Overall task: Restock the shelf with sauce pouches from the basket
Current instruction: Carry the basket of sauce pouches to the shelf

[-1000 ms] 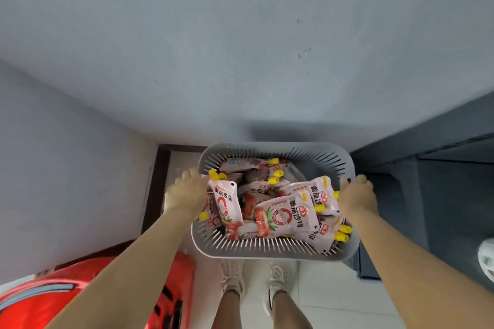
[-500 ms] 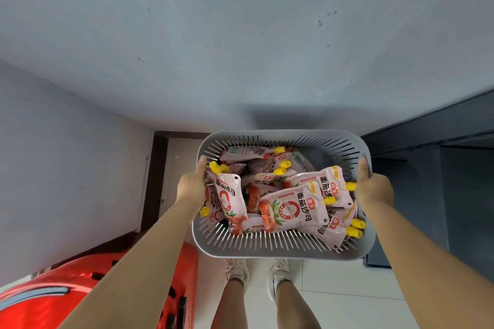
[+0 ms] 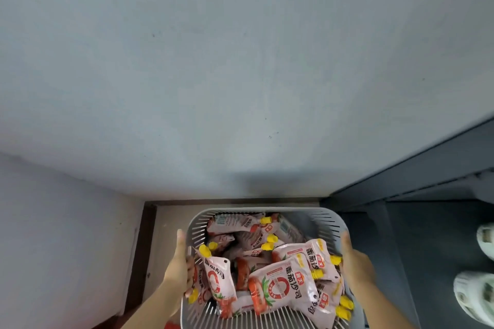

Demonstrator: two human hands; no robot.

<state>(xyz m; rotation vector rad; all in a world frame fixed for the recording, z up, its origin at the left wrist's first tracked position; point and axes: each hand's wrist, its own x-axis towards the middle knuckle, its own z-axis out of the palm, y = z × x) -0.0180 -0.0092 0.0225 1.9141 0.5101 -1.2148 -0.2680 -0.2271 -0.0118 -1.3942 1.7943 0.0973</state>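
Grey slatted basket [image 3: 329,218] sits low in the frame, centre, held off the floor [image 3: 166,224] between both hands. Left hand [image 3: 178,268] grips the left wall, thumb lying along the rim, fingers [image 3: 190,271] curled over to the inside. Right hand [image 3: 357,267] clasps the right wall, thumb up along the rim; its other fingers are hidden.

Sauce pouches [image 3: 278,286] fill the basket in a loose heap, white and red with yellow caps [image 3: 205,250], lying at mixed angles.

Dark grey shelf [image 3: 427,168] at right of frame, just beside the basket. Pale wall [image 3: 240,75] fills the upper frame. Two white shoes [image 3: 474,299] at the right edge.
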